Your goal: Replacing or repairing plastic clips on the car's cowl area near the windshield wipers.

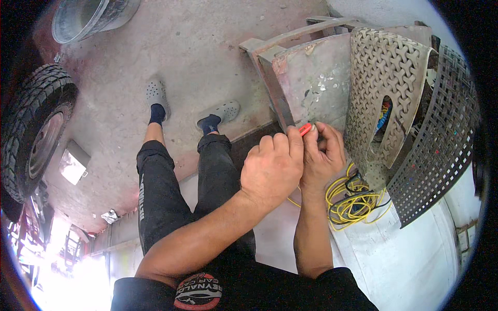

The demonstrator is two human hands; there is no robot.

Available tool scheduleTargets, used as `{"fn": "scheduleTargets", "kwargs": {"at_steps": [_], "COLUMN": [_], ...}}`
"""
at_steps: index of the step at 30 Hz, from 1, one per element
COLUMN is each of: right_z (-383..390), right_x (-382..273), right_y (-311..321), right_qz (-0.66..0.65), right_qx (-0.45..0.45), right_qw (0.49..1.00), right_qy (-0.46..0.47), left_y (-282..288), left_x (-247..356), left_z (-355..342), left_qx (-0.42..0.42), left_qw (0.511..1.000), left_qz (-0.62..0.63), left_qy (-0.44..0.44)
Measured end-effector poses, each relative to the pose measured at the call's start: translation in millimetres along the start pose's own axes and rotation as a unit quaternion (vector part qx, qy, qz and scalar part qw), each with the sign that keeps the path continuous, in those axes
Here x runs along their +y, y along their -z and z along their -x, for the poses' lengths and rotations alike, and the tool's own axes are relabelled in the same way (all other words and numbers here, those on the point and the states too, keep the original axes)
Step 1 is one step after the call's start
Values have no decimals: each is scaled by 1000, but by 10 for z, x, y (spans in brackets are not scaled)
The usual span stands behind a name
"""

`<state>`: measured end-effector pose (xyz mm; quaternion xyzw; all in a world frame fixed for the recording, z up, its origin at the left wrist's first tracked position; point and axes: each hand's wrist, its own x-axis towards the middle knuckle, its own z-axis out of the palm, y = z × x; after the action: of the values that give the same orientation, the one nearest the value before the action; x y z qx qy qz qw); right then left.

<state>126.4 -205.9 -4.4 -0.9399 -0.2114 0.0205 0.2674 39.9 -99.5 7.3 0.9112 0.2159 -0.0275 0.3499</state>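
Observation:
In front of my body, both hands come together. My left hand (pixel 272 166) is a closed fist, its knuckles turned up. My right hand (pixel 326 153) lies against it, fingers curled and thumb pressed near a small red object (pixel 306 129) with a rounded end. This object sticks up between the left index finger and the right thumb. Most of it is hidden by the fingers, so its kind cannot be made out. Just beyond the hands stands a worn wooden bench or table (pixel 316 83) with chipped paint.
On the right are a beige woven-pattern plastic chair (pixel 384 78) and a black perforated one (pixel 436 140). A coiled yellow cable (pixel 347 205) lies beside my right forearm. To the left are a wheel with a tyre (pixel 39 129), a metal box (pixel 75 160) and a bucket (pixel 91 20).

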Motion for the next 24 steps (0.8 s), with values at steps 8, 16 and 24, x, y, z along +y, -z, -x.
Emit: {"fn": "scheduleTargets", "kwargs": {"at_steps": [8,16,24], "right_z": [-2,-1,-15], "right_x": [-52,-58,-48], "right_y": [-7,8,20], "right_qz": [-20,-39,-43], "right_qx": [1,-5,-9], "right_qw": [1000,999,998], "right_qy": [-8,-28,-35], "left_y": [14,27,69], "left_x": [27,40,62], "left_z": [14,-1,53], "left_qx": [-4,-11,-57], "left_qw": [999,999,996], "left_qz": [26,20,47], "left_qy": [23,25,42]}}
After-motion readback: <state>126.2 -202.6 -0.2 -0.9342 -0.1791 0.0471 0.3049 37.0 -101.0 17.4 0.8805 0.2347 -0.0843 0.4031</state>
